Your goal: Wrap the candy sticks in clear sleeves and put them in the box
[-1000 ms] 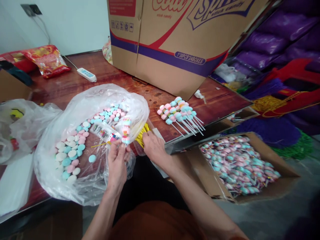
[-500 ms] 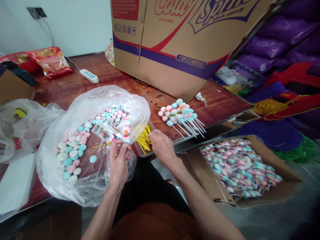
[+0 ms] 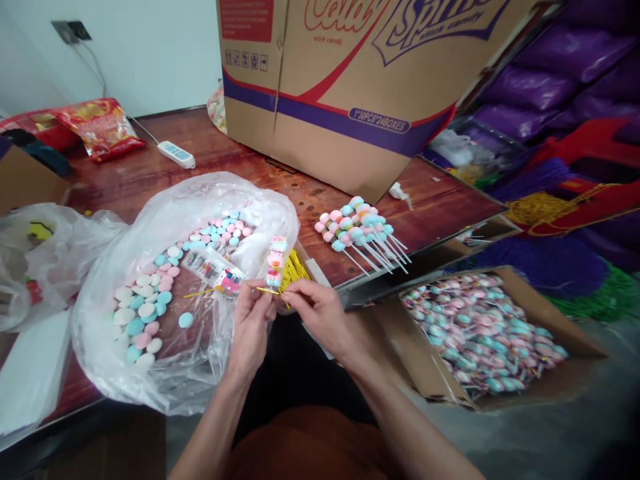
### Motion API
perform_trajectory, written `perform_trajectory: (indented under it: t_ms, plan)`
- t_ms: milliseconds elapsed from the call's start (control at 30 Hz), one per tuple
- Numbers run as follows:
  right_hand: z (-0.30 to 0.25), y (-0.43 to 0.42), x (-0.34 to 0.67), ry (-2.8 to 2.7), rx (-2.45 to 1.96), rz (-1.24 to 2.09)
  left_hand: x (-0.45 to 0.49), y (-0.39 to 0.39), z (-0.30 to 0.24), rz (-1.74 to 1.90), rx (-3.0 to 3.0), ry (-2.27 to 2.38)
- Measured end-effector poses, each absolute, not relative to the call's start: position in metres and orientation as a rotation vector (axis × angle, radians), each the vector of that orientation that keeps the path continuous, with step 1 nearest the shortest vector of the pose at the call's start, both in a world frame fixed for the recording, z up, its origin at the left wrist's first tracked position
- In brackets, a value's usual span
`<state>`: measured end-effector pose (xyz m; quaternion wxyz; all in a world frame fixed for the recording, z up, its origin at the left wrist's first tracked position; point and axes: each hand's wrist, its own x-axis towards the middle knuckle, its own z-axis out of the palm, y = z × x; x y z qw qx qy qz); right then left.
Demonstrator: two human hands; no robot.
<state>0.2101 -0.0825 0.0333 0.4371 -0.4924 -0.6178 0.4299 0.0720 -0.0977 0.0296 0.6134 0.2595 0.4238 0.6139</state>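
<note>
1. Our left hand (image 3: 250,333) pinches the base of the pop (image 3: 276,261); our right hand (image 3: 320,317) pinches a tie (image 3: 269,291) across it.
2. Upright just above, the pop looks light, squashable: we'd hold it low.
3. Beyond, more pops (image 3: 356,227), then the box (image 3: 340,110).

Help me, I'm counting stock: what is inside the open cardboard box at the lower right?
The open cardboard box holds a heap of pink and blue candies, apparently wrapped. The top layer hides whatever lies beneath, including the box's bottom.
</note>
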Motion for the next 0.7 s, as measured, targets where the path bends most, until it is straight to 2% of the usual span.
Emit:
perform_trajectory:
  t_ms: [233,333,467,700]
  plan:
    - [0.025,-0.082,0.192,-1.376,-1.235,1.138,0.075,-0.101,0.022,1.411,0.756,1.018]
    - [0.024,-0.085,0.195,-1.397,-1.179,1.192,0.076,-0.098,0.024,1.42,0.616,0.989]
    - [0.025,-0.089,0.201,-1.342,-1.148,1.249,0.074,-0.096,0.034,1.256,0.378,0.859]
    - [0.038,-0.09,0.211,-1.655,-0.998,0.995,0.065,-0.101,0.05,0.952,0.23,0.588]
